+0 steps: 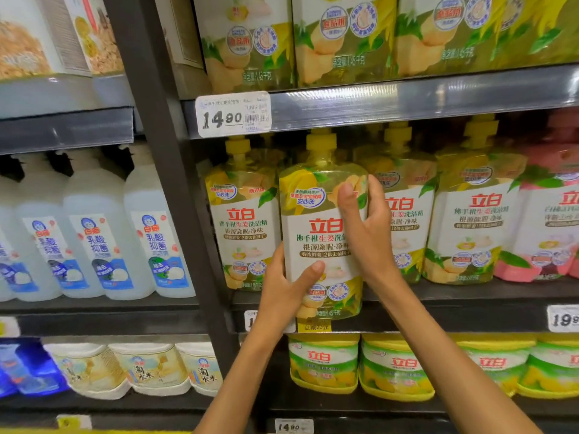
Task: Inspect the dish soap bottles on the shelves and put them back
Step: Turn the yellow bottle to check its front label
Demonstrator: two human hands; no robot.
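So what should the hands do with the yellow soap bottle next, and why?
Probably slide the bottle straight back into its row. Both the left hand and right hand grip it, it sits out in front of its neighbours, and a gap seems to wait behind it on the shelf.

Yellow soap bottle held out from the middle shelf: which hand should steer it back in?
Probably the right hand: it grips the bottle high on its side. The left hand holds the lower part, better for bearing weight.
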